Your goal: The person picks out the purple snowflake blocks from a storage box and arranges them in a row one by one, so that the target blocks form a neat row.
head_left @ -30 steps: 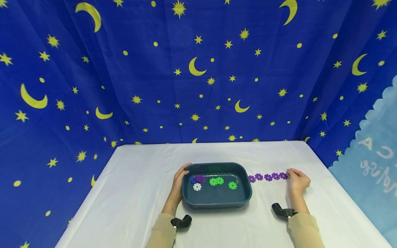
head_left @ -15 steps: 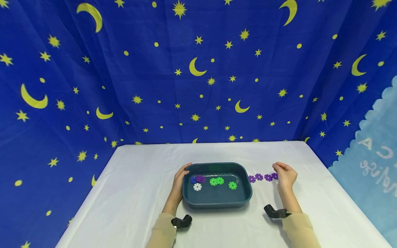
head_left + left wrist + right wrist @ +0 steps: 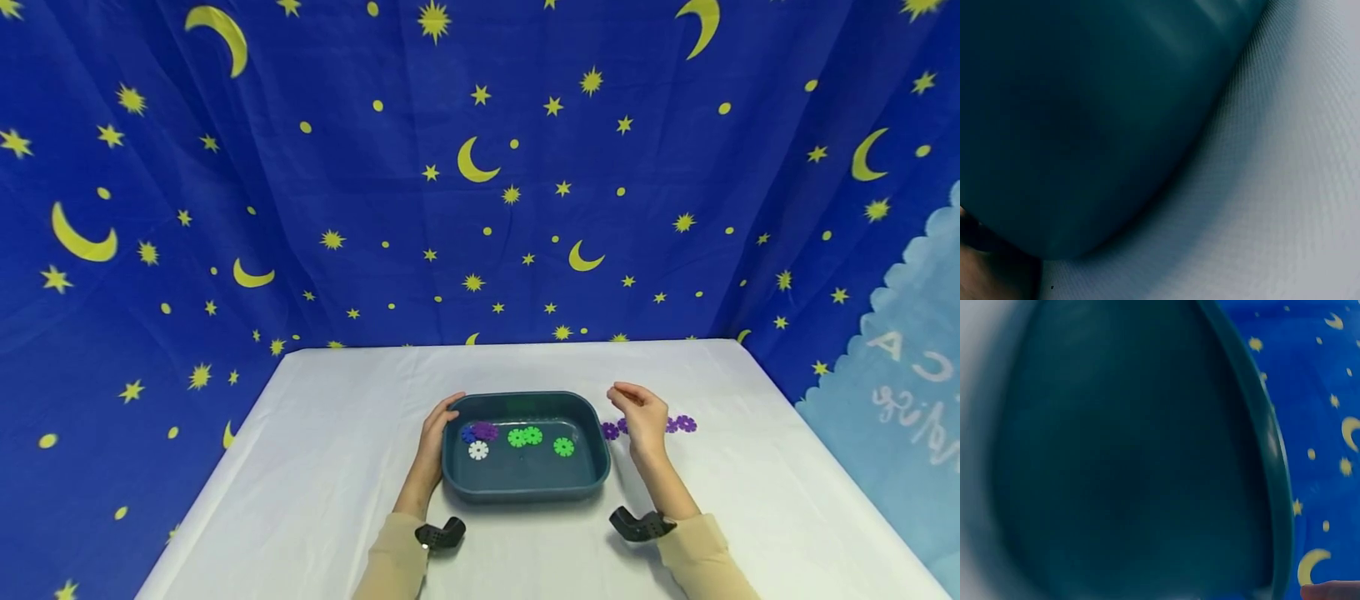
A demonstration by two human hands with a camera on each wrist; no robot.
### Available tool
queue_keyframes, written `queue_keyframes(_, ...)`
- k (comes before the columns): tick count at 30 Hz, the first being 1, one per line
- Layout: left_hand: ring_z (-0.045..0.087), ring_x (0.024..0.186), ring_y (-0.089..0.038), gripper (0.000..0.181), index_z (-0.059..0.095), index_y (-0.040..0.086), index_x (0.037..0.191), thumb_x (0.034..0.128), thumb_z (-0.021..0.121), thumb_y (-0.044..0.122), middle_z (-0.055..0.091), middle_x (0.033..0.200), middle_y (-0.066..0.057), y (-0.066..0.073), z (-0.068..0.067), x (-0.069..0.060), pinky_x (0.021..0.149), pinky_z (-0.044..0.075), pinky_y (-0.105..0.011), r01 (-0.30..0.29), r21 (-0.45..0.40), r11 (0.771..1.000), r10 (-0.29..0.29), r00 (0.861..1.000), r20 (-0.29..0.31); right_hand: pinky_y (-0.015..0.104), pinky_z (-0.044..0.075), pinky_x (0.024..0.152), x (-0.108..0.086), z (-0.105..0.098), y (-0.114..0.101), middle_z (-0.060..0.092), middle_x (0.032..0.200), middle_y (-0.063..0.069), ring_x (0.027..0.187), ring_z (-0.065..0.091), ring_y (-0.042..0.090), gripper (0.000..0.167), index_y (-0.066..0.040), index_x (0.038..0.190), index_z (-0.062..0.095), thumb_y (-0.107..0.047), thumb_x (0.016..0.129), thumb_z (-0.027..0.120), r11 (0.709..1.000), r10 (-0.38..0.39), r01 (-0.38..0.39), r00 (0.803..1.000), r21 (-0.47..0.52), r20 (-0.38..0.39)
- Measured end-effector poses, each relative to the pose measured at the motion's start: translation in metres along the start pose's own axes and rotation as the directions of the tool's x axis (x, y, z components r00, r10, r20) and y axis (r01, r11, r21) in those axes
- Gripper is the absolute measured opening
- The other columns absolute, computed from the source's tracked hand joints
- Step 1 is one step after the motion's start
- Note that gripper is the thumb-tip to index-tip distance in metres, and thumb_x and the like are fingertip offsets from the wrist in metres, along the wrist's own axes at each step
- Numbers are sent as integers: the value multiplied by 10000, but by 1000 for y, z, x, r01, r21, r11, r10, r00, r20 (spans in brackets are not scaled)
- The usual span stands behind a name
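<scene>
A dark teal plastic basin [image 3: 525,493] stands mid-table. Its left rim is in my left hand [image 3: 431,442], thumb on the edge and fingers along the outside. Inside lie notched plastic snowflake discs: green ones [image 3: 564,447], a white one [image 3: 478,451], a blue one [image 3: 468,433] and purple ones [image 3: 487,431]. My right hand [image 3: 643,421] hovers just right of the basin, fingers loosely bent, with nothing visible in them. It hides the middle of a row of purple discs [image 3: 686,424] on the cloth. Both wrist views show mostly the basin's outer wall [image 3: 1085,125].
White cloth covers the table [image 3: 337,450]. A blue curtain [image 3: 405,183] with yellow moons and stars hangs behind and at the sides. At the right is a light blue panel [image 3: 900,375]. Each wrist wears a black camera mount [image 3: 641,525].
My right hand has moved left from the far end of the purple row towards the basin, uncovering the row's right end. The left hand and the basin have stayed put.
</scene>
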State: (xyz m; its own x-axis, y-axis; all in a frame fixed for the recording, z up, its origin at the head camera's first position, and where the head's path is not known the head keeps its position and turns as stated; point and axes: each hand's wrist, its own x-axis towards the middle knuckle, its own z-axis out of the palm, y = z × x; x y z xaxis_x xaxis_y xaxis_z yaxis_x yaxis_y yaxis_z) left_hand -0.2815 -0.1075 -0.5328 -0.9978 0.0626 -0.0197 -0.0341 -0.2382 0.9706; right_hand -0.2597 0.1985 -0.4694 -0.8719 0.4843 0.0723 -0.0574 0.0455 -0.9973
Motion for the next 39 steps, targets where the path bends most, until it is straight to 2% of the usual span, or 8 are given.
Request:
queue_keyframes(10, 473, 1272, -157, 459, 473, 16, 1375, 930, 399, 103, 522, 1386, -92, -1, 0, 1, 1114, 316, -377, -2, -11, 1000, 2, 1000, -12, 106, 503, 672, -15, 32, -7, 632, 716, -165, 675, 605, -53, 306, 157, 1093, 613, 3, 831, 650, 1000, 25, -25, 991, -3, 135)
queue_keyframes(16, 496, 1233, -107, 463, 466, 13, 1379, 933, 406, 119, 535, 1377, -70, -1, 1, 1, 1074, 356, -312, -5, 5, 1000, 5, 1000, -17, 134, 513, 666, -23, 53, -5, 666, 745, -82, 667, 612, -22, 291, 184, 1068, 608, 44, 816, 651, 999, -8, 0, 981, 40, 192)
queue_keyframes(20, 484, 1245, -97, 458, 467, 24, 1383, 940, 405, 123, 525, 1391, -61, -1, 0, 1, 1074, 346, -299, -5, 13, 1000, 5, 1000, -20, 156, 515, 662, -28, 69, -8, 680, 755, -29, 666, 610, 3, 259, 171, 1037, 623, 51, 809, 653, 999, -23, 11, 969, 51, 244)
queue_keyframes(25, 487, 1243, -106, 456, 464, 26, 1387, 945, 406, 123, 526, 1388, -68, 0, 0, 0, 1097, 336, -343, -8, -1, 1000, 8, 1000, -6, 247, 543, 705, -35, 85, -10, 703, 810, 79, 680, 616, 31, 194, 113, 985, 661, 19, 815, 658, 1000, -26, 27, 949, 2, 314)
queue_keyframes(28, 500, 1222, -98, 457, 463, 19, 1384, 942, 408, 121, 535, 1378, -72, 0, 1, 0, 1084, 349, -332, -13, -4, 1000, 13, 1000, -4, 280, 547, 714, -37, 93, -7, 706, 820, 111, 679, 620, 41, 183, 107, 971, 668, 10, 817, 659, 999, -23, 36, 939, -30, 342)
queue_keyframes(31, 497, 1221, -94, 460, 463, 12, 1383, 938, 410, 116, 529, 1387, -86, 0, 1, 1, 1068, 351, -301, -16, 11, 1000, 16, 1000, -9, 263, 543, 701, -38, 100, -3, 701, 811, 118, 675, 626, 53, 172, 105, 959, 673, 15, 812, 664, 999, -17, 34, 928, -39, 372)
queue_keyframes(35, 485, 1242, -118, 464, 463, 10, 1382, 933, 412, 115, 505, 1409, -113, -1, 1, 1, 1081, 341, -314, -11, 21, 1000, 12, 1000, -13, 234, 539, 682, -40, 110, 2, 696, 814, 162, 679, 627, 65, 167, 117, 942, 669, 28, 801, 663, 997, -29, 55, 893, -46, 448)
queue_keyframes(39, 490, 1233, -112, 466, 464, 14, 1383, 932, 412, 120, 494, 1416, -113, 0, 0, 1, 1085, 349, -324, -6, 15, 1000, 6, 1000, -1, 228, 548, 667, -43, 120, 3, 695, 842, 217, 689, 634, 77, 177, 143, 938, 661, 48, 789, 660, 994, -48, 95, 835, -58, 549)
